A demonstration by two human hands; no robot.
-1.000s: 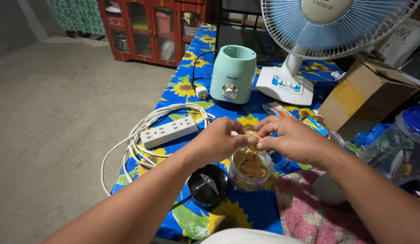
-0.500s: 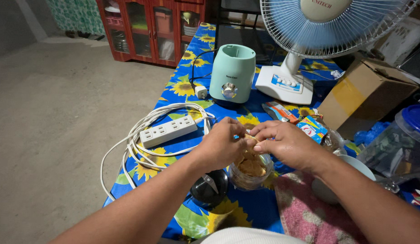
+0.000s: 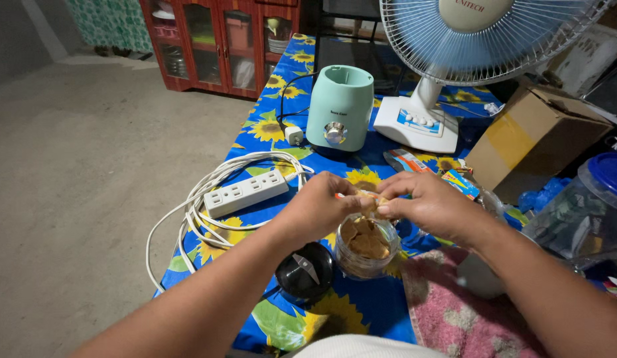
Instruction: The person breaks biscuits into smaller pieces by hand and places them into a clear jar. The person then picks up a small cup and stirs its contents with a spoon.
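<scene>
Both hands pinch one tan cracker [image 3: 370, 199] btwn thumbs & fingertips: left hand [image 3: 316, 209] has it from the left, right hand [image 3: 429, 205] from the right, each grip clenched on the same piece. Cracker sits just above the mouth of a clear glass jar [image 3: 366, 248], not touching it as far as I can tell. Jar stands on the worktop [image 3: 361, 308], partly filled w/ more broken tan pieces.

Vs. half a sec ago: hands have lifted slightly, so more of the jar's opening & contents shows; back then the left fingers overlapped the rim. Grip on the cracker is unchanged. The round white thing [image 3: 479, 275] behind the right wrist is now more hidden by the forearm.

Just left of the jar, touching or nearly so: black round blade base [image 3: 304, 271], blade facing up. Right of the jar: pink towel [image 3: 454, 315] on the worktop. Further left: white power strip [image 3: 247, 192] w/ its cable coiled around it. Beyond the hands: mint-green blender base [image 3: 340, 107], then a white desk fan [image 3: 454, 40]. Snack wrappers [image 3: 414, 161] lie just past the right hand. Far right: cardboard box [image 3: 541, 139] & clear tub w/ blue lid [image 3: 587, 212]. Worktop cover is blue w/ sunflowers.
</scene>
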